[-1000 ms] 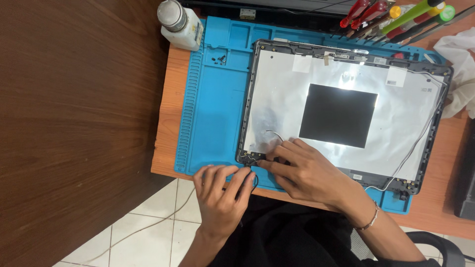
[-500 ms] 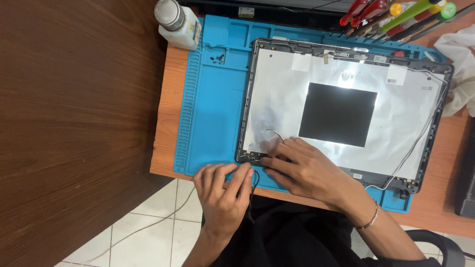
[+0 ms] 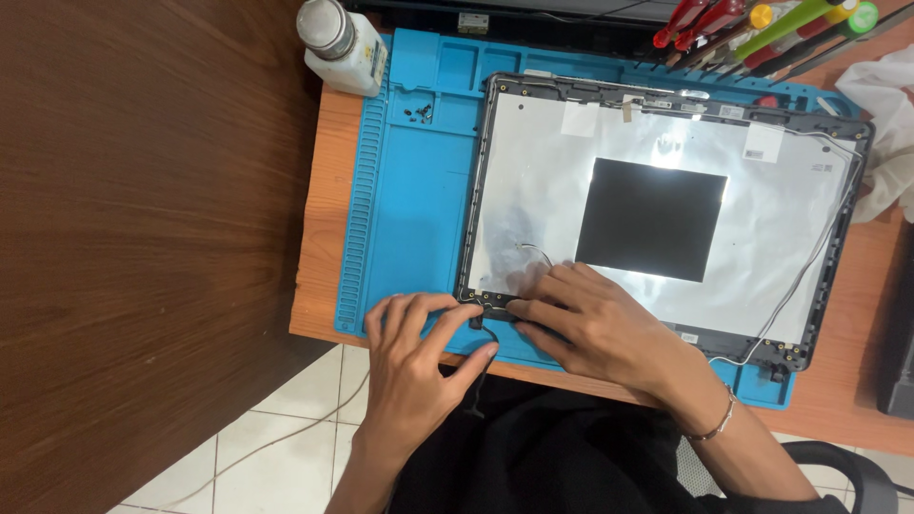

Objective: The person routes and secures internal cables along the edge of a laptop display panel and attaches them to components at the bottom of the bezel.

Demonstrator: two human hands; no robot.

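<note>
An opened laptop lid shell (image 3: 533, 181), silver inside with a black square patch (image 3: 650, 218), lies on a blue repair mat (image 3: 409, 209). My left hand (image 3: 414, 366) rests at the mat's near edge, its fingers touching the shell's near-left corner, where a small black hinge part (image 3: 479, 317) sits. My right hand (image 3: 595, 324) presses flat on the same corner from the right, fingertips on the frame edge. A thin wire (image 3: 535, 249) curls on the silver surface just above my fingers. Neither hand clearly grips anything.
A white bottle with a metal cap (image 3: 341, 43) stands at the mat's far-left corner. Small screws (image 3: 417, 112) lie in a mat compartment. Screwdrivers with coloured handles (image 3: 762, 29) lie at the back right, beside a white cloth (image 3: 885, 114). A dark wooden surface (image 3: 143, 238) is to the left.
Both hands stay at the shell's near-left corner; the left hand's fingers have shifted slightly. The view has barely moved.
</note>
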